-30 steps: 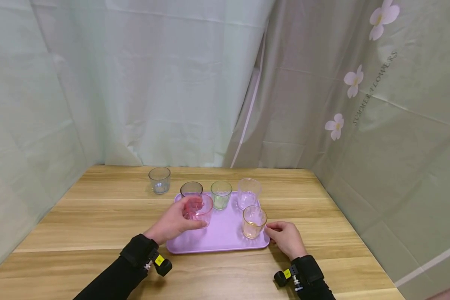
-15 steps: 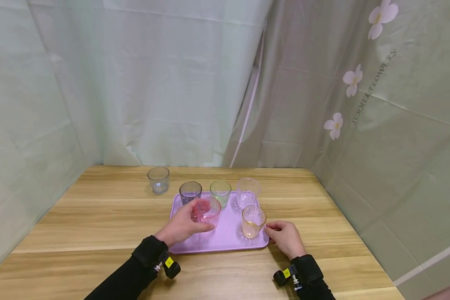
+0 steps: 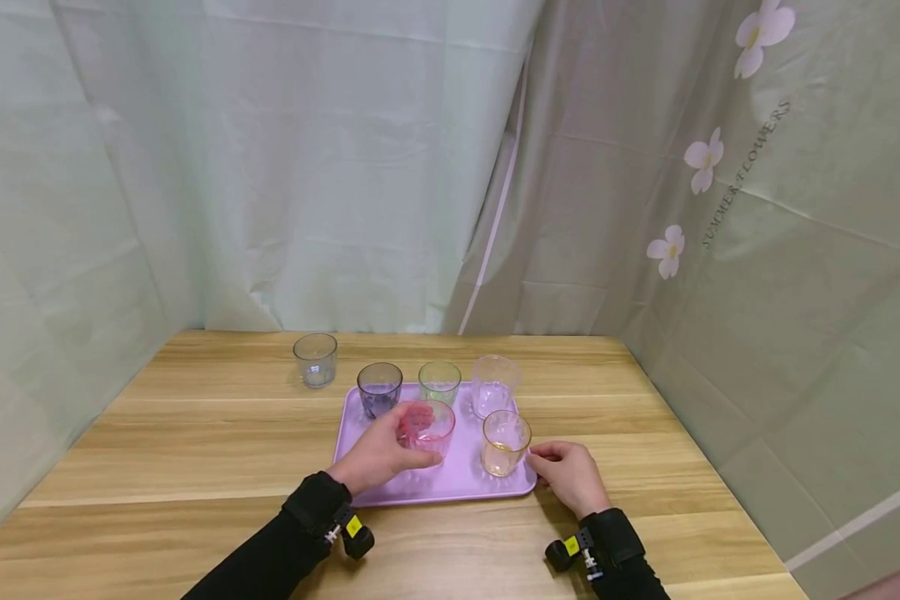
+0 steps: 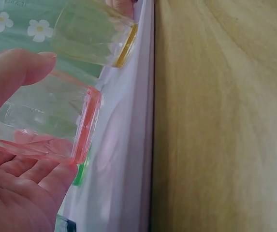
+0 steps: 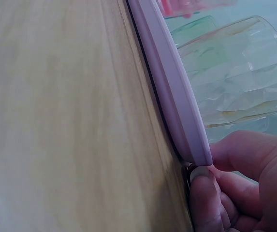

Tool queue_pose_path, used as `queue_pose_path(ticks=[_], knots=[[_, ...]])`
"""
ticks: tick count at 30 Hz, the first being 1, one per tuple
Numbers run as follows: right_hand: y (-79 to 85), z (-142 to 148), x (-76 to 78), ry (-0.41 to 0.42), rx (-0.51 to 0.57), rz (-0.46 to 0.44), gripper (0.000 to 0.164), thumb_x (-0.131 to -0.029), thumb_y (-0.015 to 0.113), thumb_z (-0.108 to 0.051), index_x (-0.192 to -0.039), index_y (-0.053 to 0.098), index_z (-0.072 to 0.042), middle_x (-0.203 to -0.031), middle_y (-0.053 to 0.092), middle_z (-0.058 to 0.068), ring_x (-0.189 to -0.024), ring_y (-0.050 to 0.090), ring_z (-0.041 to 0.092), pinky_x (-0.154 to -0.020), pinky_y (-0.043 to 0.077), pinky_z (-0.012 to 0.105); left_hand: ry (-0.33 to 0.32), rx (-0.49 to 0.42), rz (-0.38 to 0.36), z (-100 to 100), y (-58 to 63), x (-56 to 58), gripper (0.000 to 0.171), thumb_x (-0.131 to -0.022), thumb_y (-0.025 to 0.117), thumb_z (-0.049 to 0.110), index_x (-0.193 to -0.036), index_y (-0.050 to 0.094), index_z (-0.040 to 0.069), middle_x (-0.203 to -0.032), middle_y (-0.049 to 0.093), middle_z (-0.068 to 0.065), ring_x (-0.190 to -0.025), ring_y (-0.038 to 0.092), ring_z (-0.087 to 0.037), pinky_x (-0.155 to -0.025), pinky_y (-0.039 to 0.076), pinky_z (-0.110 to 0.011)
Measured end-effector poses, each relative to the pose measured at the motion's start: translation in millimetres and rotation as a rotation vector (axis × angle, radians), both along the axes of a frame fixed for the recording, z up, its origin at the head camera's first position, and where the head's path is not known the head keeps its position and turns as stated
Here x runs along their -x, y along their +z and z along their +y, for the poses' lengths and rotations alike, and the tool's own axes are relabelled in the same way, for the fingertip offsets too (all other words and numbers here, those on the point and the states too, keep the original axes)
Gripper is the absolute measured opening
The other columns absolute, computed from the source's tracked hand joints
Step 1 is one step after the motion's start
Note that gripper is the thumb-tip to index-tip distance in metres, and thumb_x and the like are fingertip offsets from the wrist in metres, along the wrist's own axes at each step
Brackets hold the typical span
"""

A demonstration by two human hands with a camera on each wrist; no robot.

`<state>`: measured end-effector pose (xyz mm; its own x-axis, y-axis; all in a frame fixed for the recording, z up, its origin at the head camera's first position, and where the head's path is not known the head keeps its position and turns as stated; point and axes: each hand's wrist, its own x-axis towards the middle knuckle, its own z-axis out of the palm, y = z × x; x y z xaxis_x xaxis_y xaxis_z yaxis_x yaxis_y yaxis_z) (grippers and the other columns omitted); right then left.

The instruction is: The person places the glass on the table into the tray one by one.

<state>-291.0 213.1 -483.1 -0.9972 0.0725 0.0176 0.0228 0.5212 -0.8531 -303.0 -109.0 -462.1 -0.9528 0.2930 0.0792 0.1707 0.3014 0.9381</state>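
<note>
A pink glass point(image 3: 441, 437) is gripped around its side by my left hand point(image 3: 378, 457), upright over the purple tray point(image 3: 461, 482). The left wrist view has the thumb on one side of the pink glass point(image 4: 46, 116) and the fingers on the other, its base close to the tray surface. My right hand point(image 3: 572, 478) pinches the tray's rim point(image 5: 196, 130) at the near right corner. Just beside that hand, a yellow-rimmed glass point(image 3: 506, 454) stands on the tray. Behind the pink one stand a dark grey glass point(image 3: 379, 398), a partly covered green glass point(image 3: 439, 383) and a colourless, faintly pinkish glass point(image 3: 494, 385).
A greyish clear glass point(image 3: 316, 365) stands on the wooden table point(image 3: 195, 433), left of and behind the tray. Pale curtains point(image 3: 345, 167) close off the back and both sides of the table.
My left hand has carried the pink glass to the right and slightly nearer, uncovering the dark glass and overlapping the green one. My right hand stays at the tray corner.
</note>
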Motion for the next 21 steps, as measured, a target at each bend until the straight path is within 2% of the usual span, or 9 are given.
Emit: queue_pose_path(ticks=[2, 7, 12, 21], knots=[[0.1, 0, -0.1, 0.0, 0.001, 0.001, 0.017, -0.098, 0.077, -0.008, -0.108, 0.081, 0.005, -0.097, 0.081, 0.012, -0.077, 0.072, 0.016, -0.067, 0.059, 0.027, -0.003, 0.004, -0.002, 1, -1.2, 0.5, 0.079, -0.083, 0.096, 0.016, -0.15, 0.056, 0.002, -0.149, 0.066, -0.018, -0.132, 0.066, -0.032, -0.114, 0.055, -0.05], [0.9, -1, -0.4, -0.004, 0.002, -0.001, 0.017, -0.098, 0.077, -0.007, -0.108, 0.081, 0.005, -0.097, 0.081, 0.012, -0.077, 0.072, 0.016, -0.067, 0.059, 0.027, -0.024, 0.007, 0.008, 5, -4.5, 1.8, 0.078, -0.083, 0.096, 0.016, -0.149, 0.056, -0.001, -0.147, 0.066, -0.021, -0.128, 0.067, -0.031, -0.107, 0.056, -0.038], [1.2, 0, -0.7, -0.004, -0.001, -0.008, 0.017, -0.098, 0.077, -0.008, -0.109, 0.081, 0.005, -0.097, 0.081, 0.011, -0.077, 0.072, 0.016, -0.068, 0.059, 0.027, -0.052, 0.016, 0.025, 11, -7.4, 1.7, 0.076, -0.083, 0.096, 0.015, -0.147, 0.058, -0.001, -0.146, 0.067, -0.018, -0.127, 0.068, -0.03, -0.104, 0.056, -0.031], [2.7, -1, -0.8, -0.006, 0.009, -0.007, 0.018, -0.098, 0.078, -0.008, -0.109, 0.081, 0.005, -0.097, 0.081, 0.012, -0.076, 0.07, 0.016, -0.067, 0.058, 0.027, -0.055, 0.004, 0.019, 18, -11.8, 1.4, 0.074, -0.084, 0.095, 0.015, -0.147, 0.057, 0.001, -0.148, 0.066, -0.015, -0.131, 0.067, -0.03, -0.111, 0.054, -0.04]])
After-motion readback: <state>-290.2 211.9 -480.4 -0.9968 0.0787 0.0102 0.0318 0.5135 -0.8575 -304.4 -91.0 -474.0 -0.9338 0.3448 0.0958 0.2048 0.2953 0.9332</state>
